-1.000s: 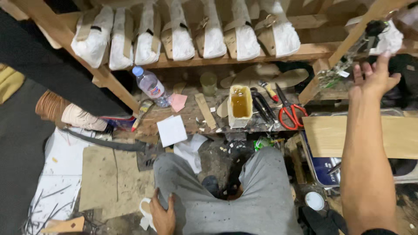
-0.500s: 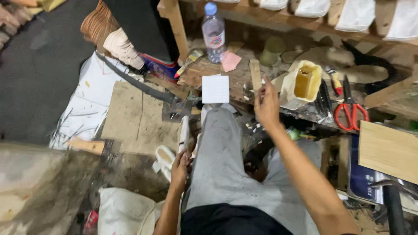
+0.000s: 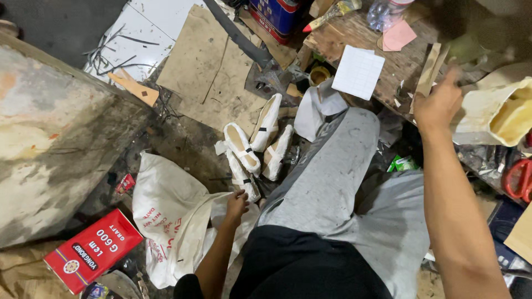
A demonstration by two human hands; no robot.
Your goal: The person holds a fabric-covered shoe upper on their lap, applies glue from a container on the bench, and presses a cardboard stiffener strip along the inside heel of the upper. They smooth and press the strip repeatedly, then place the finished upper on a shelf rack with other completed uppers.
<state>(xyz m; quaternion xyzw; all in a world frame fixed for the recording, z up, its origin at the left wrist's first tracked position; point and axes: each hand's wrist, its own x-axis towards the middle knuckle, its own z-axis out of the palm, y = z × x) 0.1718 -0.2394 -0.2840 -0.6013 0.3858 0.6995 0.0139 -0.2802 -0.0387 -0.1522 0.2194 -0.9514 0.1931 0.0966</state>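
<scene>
Presently the person sits low with grey-trousered legs point(image 3: 338, 182) stretched toward a cluttered wooden bench point(image 3: 399, 72); the left hand point(image 3: 237, 204) is down at the floor beside the left thigh, fingers curled around the near end of a white shoe last point(image 3: 243, 178), so it appears to grip that last, though the fingertips are partly hidden; three more white lasts point(image 3: 260, 138) lie in a loose cluster just beyond it, touching one another; a crumpled white sack point(image 3: 172, 216) spreads on the floor directly under and beside this hand; a red carton point(image 3: 91, 257) lies further off at the lower left; the right hand point(image 3: 438, 102) is raised over the bench edge, loosely closed with the thumb up, next to a thin wooden strip point(image 3: 429, 69); whether it holds anything I cannot tell; a white grid-marked card point(image 3: 358, 72) lies flat on the bench near it; a yellowish glue-stained container point(image 3: 504, 113) stands just to its right; red-handled scissors point(image 3: 518, 177) rest at the far right edge.
</scene>
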